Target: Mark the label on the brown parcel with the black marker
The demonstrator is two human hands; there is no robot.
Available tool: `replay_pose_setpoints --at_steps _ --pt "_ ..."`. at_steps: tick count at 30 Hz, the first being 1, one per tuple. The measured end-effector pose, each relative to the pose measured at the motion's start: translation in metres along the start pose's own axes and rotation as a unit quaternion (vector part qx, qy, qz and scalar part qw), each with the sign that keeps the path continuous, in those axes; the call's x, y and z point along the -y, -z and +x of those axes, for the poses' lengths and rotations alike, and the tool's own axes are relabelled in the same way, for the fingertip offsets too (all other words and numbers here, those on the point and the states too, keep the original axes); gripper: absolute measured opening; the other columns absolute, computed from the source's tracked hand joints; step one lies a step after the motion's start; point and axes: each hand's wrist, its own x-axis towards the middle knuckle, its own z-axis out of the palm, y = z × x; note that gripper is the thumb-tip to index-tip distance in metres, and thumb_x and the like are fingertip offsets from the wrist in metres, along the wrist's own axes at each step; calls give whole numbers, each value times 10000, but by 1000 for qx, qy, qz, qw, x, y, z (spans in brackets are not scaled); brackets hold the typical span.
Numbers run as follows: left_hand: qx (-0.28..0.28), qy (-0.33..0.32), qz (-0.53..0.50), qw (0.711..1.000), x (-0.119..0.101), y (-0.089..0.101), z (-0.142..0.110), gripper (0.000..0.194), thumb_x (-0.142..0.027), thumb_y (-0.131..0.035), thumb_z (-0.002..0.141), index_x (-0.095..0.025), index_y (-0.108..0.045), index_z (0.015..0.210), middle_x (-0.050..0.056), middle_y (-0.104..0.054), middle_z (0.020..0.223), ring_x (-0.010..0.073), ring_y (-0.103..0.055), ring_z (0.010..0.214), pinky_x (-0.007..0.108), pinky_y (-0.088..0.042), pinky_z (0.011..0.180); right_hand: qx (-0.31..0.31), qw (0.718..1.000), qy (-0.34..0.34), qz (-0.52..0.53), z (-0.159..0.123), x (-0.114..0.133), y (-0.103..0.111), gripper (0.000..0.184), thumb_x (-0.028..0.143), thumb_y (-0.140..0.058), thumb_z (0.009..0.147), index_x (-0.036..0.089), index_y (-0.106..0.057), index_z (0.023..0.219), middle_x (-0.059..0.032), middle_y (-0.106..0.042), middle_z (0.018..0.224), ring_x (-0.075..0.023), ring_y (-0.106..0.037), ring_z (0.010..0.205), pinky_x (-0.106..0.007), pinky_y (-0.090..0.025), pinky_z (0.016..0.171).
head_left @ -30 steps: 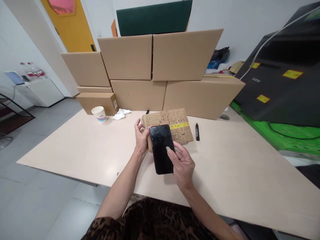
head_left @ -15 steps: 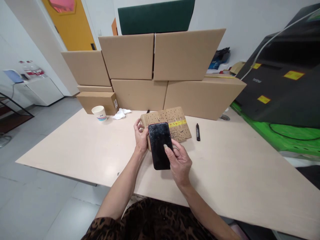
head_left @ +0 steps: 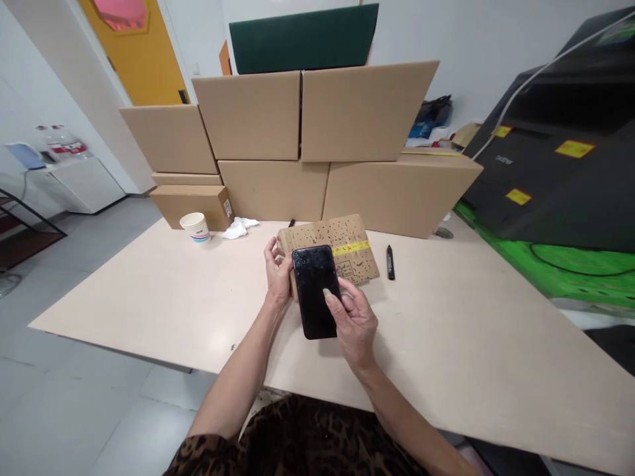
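A black smartphone [head_left: 313, 311] with a dusty or scratched dark screen is gripped at its right edge by my right hand [head_left: 356, 324], the thumb lying across the glass. Behind it is a small cardboard box [head_left: 342, 228] with dark printed specks and a strip of yellow tape. My left hand [head_left: 278, 274] is wrapped around the box's left end, its thumb close to the phone's upper left edge. The phone covers the lower left part of the box. To the right of the box, a black marker [head_left: 390, 263] lies on the table [head_left: 446, 344].
Large cardboard boxes [head_left: 275, 192] are stacked along the table's back, a dark green box [head_left: 302, 39] on top. At the back left are a paper cup [head_left: 196, 228] and a crumpled tissue [head_left: 240, 228]. A dark machine [head_left: 536, 139] stands at the right.
My hands, the phone and the small box keep nearly the same positions. The whole view has shifted slightly.
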Motion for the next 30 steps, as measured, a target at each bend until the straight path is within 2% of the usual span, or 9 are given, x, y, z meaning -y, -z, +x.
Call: replay_pose_setpoints --at_steps 4,8,12,15,19,21,25,27,30 --pt "9 2 -14 1000 0 0 0 938 -540 -885 669 -255 -458 1454 119 -608 1336 264 -657 1105 388 -526 933 10 999 -32 27 -2 2 0 432 457 -855 823 262 -711 1181 -14 -852 950 -241 -821 861 -390 -705 768" --pt "8 5 -16 1000 0 -1 0 959 -558 -890 638 -258 -460 1441 121 -609 1325 284 -657 1108 410 -529 929 8 998 -54 36 -3 5 -2 488 476 -889 784 251 -699 1174 -32 -857 998 -270 -826 902 -409 -707 767" --pt "0 -1 -10 1000 -5 -3 -2 939 -529 -894 623 -252 -473 1416 117 -607 1322 299 -640 1171 409 -520 964 -5 996 -77 50 -1 11 -2 503 494 -912 750 229 -714 1130 -29 -847 884 -248 -813 766 -371 -686 666" --pt "4 3 -15 1000 -11 -6 -5 939 -508 -899 625 -243 -466 1414 130 -587 1341 308 -624 1207 404 -525 965 -40 993 -100 52 2 18 10 551 493 -954 692 199 -730 1101 -38 -837 837 -231 -794 687 -359 -670 631" --pt "1 22 -24 999 -13 -7 -6 925 -477 -891 641 -244 -456 1423 121 -578 1302 296 -622 1181 390 -533 932 -99 990 -96 19 21 26 50 641 503 -977 660 168 -732 1148 -47 -822 815 -228 -783 651 -360 -657 611" --pt "-6 25 -25 999 -12 -7 -6 911 -468 -885 642 -245 -467 1420 110 -581 1274 292 -624 1167 388 -533 925 -163 985 -61 -6 38 28 79 676 522 -999 597 158 -736 1101 -34 -805 774 -201 -748 581 -346 -644 578" --pt "-13 34 -26 999 -10 -6 -4 894 -461 -878 651 -247 -478 1421 99 -583 1246 288 -626 1160 391 -534 932 -225 971 -41 -75 80 29 138 755 570 -1008 468 168 -736 1047 -12 -764 718 -185 -703 557 -323 -617 547" --pt "-11 37 -27 999 -9 -5 -3 905 -465 -878 651 -243 -473 1429 98 -583 1237 286 -624 1157 392 -531 937 -256 952 -71 -150 99 29 164 672 510 -998 470 178 -737 993 -20 -745 695 -181 -694 578 -292 -592 546" --pt "-14 34 -28 999 -8 -5 -2 899 -465 -878 647 -240 -477 1420 101 -597 1229 290 -629 1151 405 -525 950 -278 935 -94 -197 121 27 192 477 347 -951 516 183 -718 899 -19 -700 649 -182 -664 578 -278 -553 513"
